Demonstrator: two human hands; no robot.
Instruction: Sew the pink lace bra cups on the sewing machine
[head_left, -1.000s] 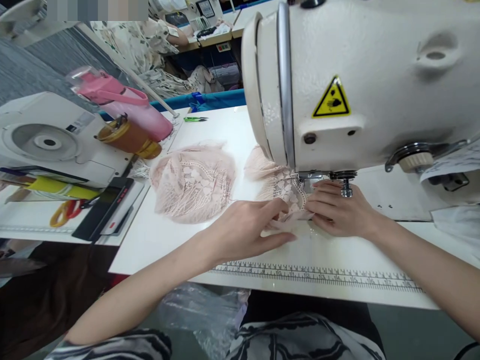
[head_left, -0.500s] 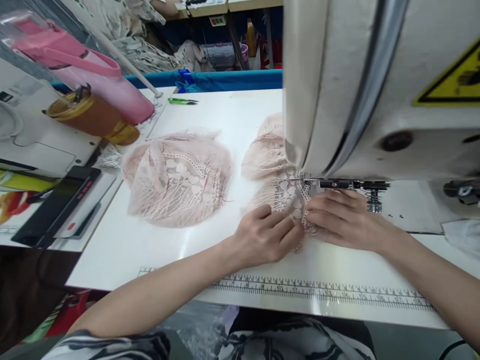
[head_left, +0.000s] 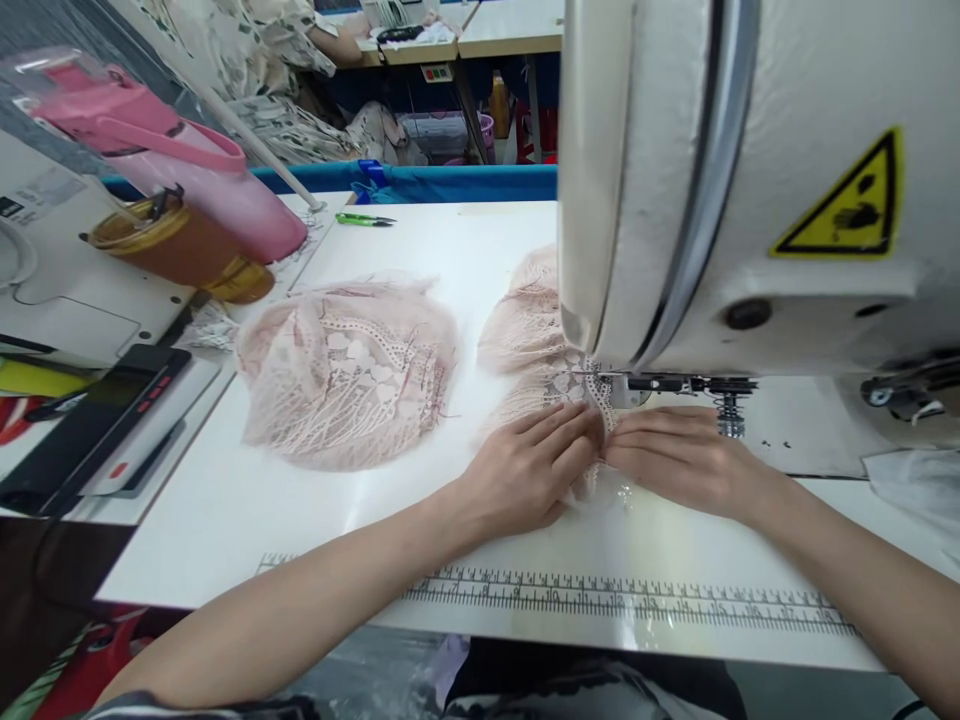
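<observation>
A pale pink lace piece (head_left: 517, 345) lies partly under the head of a white sewing machine (head_left: 675, 200), its edge at the presser foot (head_left: 626, 388). My left hand (head_left: 529, 465) rests on the lace just in front of the foot, fingers bent together over the fabric. Close beside it, my right hand (head_left: 675, 455) pinches the lace edge between thumb and fingers, right of the left fingertips. Part of the lace is hidden beneath both hands and behind the machine head. A second pink lace piece (head_left: 349, 375) lies bunched on the table to the left.
A pink bottle (head_left: 195, 170), an amber cup (head_left: 180, 245) and a black device (head_left: 97, 430) stand or lie at left. A green pen (head_left: 365, 220) lies farther back. A printed ruler (head_left: 600, 598) runs along the front edge. Another person's arm (head_left: 337, 45) shows beyond.
My left hand has gone from a curled, raised pinch to lying flatter on the lace. My right fingers have drawn slightly nearer to me, and the camera view has shifted.
</observation>
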